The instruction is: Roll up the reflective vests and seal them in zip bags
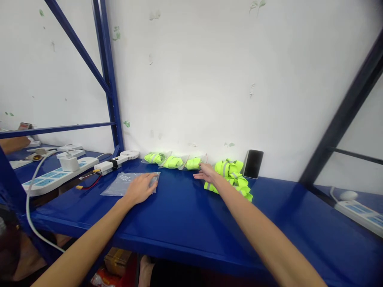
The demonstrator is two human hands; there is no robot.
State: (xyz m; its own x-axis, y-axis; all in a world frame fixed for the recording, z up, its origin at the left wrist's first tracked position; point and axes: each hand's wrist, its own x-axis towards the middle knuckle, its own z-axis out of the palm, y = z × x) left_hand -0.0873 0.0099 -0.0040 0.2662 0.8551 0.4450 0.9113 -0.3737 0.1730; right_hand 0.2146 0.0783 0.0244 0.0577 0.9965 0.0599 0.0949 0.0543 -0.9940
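Pressing clear bags (pixel 119 184), left fingers (pixel 151 181) flat; right fingers (pixel 199 174) released by neon straps (pixel 231 175), phone (pixel 253 164).

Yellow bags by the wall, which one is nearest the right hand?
The rightmost bag of three: the right hand is beside it; the other two lie farther left.

Open lane: bare shelf top (pixel 179 207) between the person's left hand (pixel 140 188) and right hand (pixel 206 173), plus everything nearer than both. Ahead of the right hand, bagged neon bands (pixel 173 161) sit against the wall (pixel 209 79), so no way forward. A neon pile (pixel 231 177) crowds its outer side, with a phone (pixel 253 164) just beyond. Outboard of the left hand: flat clear bags (pixel 119 184), then fan (pixel 118 162), wires (pixel 92 182), power strip (pixel 56 176).
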